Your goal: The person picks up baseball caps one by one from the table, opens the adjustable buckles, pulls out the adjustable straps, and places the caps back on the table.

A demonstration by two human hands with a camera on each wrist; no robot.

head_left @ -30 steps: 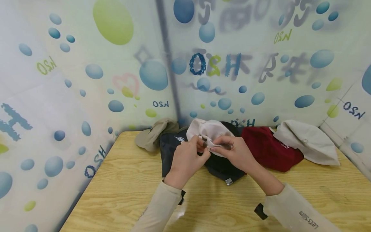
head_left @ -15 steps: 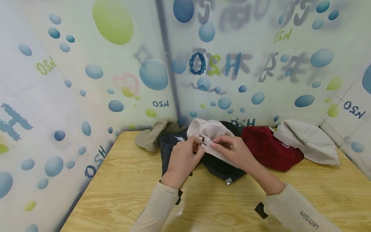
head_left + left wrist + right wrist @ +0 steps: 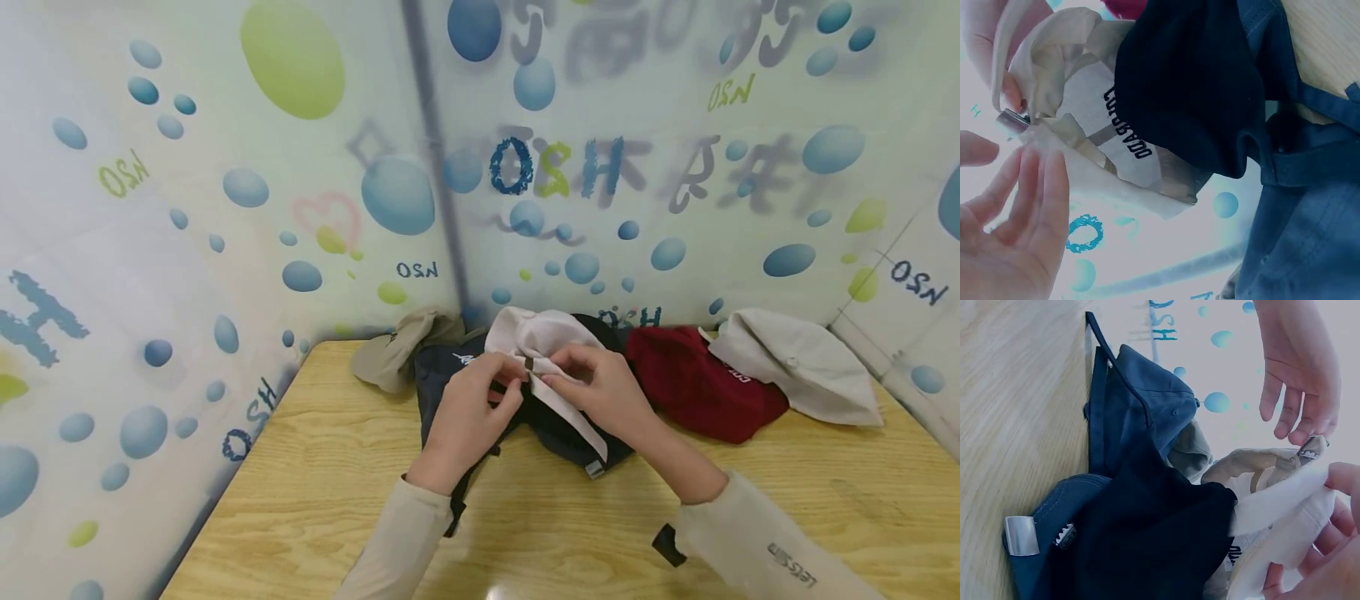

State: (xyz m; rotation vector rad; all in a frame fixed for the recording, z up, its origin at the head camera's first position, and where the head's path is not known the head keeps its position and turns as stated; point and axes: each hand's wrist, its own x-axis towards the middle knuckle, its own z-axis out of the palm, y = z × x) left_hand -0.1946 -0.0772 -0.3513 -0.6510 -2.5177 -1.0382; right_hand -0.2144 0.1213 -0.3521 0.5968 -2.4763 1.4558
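A pale white baseball cap (image 3: pixel 551 329) is between both hands, its back strap (image 3: pixel 573 421) hanging free and a small metal buckle (image 3: pixel 1013 122) at the strap's edge. My right hand (image 3: pixel 611 396) pinches the strap and cap edge beside the buckle. At the buckle's other side my left hand (image 3: pixel 472 408) touches the cloth with its fingertips; in the left wrist view its thumb stands apart from the nearly straight fingers (image 3: pixel 1054 194). Dark lettering (image 3: pixel 1125 128) shows inside the cap. Close below lies a black cap (image 3: pixel 1154 531) with a metal clasp (image 3: pixel 1022 535).
A navy cap (image 3: pixel 442 375) and an olive cap (image 3: pixel 390 358) lie to the left. On the right are a dark red cap (image 3: pixel 697 383) and a light grey cap (image 3: pixel 802 367). Patterned sheeting (image 3: pixel 637 275) rises behind the wooden table (image 3: pixel 300 483).
The strap's loose end has come out and now hangs down in front of the black cap. My left hand has shifted slightly left; the right hand stays near the buckle.
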